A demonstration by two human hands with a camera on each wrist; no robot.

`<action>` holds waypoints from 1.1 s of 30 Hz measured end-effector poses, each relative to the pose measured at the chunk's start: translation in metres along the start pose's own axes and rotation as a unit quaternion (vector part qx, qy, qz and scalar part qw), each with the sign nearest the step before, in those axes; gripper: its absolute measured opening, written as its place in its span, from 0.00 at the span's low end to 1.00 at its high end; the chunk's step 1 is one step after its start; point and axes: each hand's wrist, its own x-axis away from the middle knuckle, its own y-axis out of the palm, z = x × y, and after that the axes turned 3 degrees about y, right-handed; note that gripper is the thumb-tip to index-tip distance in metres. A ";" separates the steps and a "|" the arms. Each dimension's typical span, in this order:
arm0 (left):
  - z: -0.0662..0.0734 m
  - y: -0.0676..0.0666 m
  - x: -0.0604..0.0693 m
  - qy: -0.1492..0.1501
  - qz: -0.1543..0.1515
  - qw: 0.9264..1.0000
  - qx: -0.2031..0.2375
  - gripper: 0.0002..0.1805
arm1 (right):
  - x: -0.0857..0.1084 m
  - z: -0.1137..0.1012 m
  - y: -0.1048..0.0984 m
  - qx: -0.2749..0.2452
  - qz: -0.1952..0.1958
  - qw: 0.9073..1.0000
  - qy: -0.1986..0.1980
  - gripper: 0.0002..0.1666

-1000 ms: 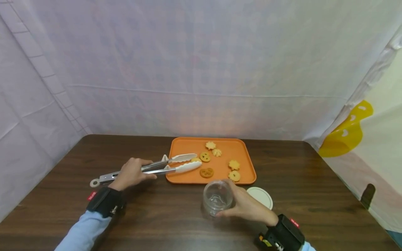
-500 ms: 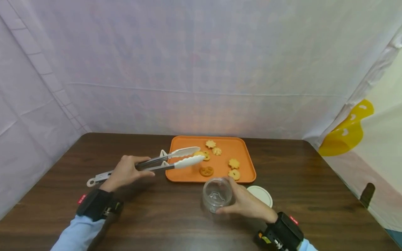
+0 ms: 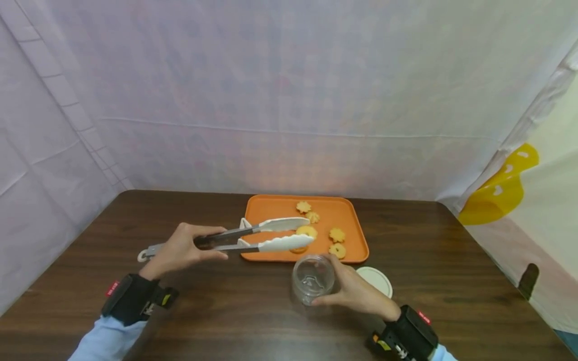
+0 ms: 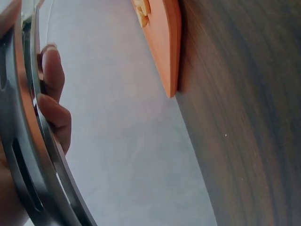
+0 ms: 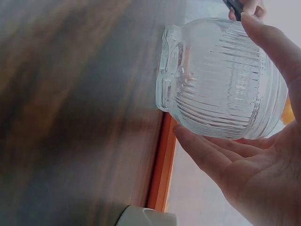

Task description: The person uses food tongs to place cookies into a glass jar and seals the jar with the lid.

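My left hand (image 3: 182, 249) grips metal tongs (image 3: 235, 233) with white scalloped tips, raised over the left part of the orange tray (image 3: 352, 210). Between the tips is a round yellow cookie (image 3: 307, 231). In the left wrist view, fingers (image 4: 54, 75) curl round the metal arms (image 4: 28, 141). My right hand (image 3: 354, 293) holds an uncapped clear glass jar (image 3: 312, 281) upright on the table, just in front of the tray. The right wrist view shows thumb and fingers round the ribbed jar (image 5: 221, 80). Inside, no cookie shows.
On the tray lie flower-shaped cookies (image 3: 303, 206) at the back and two more cookies at the right, one ring-shaped (image 3: 337, 250). Another, near the tray's front, is mostly hidden by the tongs. A white round lid (image 3: 375, 282) lies right of the jar, partly behind my right hand.
The tongs have lifted and moved right with the round cookie between their tips, over the tray and closer to the jar. My right hand and the jar have stayed in place.
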 end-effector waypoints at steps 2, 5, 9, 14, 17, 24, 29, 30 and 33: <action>0.001 0.000 0.001 0.005 -0.012 1.000 0.012 0.26 | 0.000 0.000 0.000 0.000 -0.001 1.000 0.001 0.51; 0.002 0.001 0.003 0.005 -0.033 0.999 0.026 0.27 | 0.000 0.000 0.000 0.004 -0.001 1.000 0.004 0.52; 0.002 0.005 0.005 0.008 -0.056 0.998 0.037 0.28 | 0.000 -0.001 0.000 0.003 -0.008 1.000 0.022 0.56; 0.000 0.013 0.006 0.016 -0.075 0.995 0.057 0.27 | -0.001 0.000 0.000 -0.006 -0.013 1.000 0.026 0.57; -0.001 0.016 0.005 0.015 -0.084 0.995 0.055 0.27 | -0.001 0.001 0.001 0.000 -0.005 1.000 0.009 0.53; -0.002 0.021 0.005 0.014 -0.093 0.994 0.056 0.26 | 0.000 -0.002 0.000 -0.001 -0.016 1.000 0.022 0.58; 0.001 0.020 0.004 0.014 -0.096 0.994 0.054 0.27 | 0.000 -0.004 -0.002 -0.003 -0.021 0.999 0.036 0.59; 0.001 0.020 0.003 0.016 -0.094 0.994 0.051 0.27 | 0.000 -0.004 -0.002 -0.003 -0.022 0.999 0.037 0.59; 0.003 0.019 0.002 0.023 -0.090 0.995 0.042 0.26 | 0.000 -0.004 -0.003 -0.002 -0.022 0.999 0.038 0.58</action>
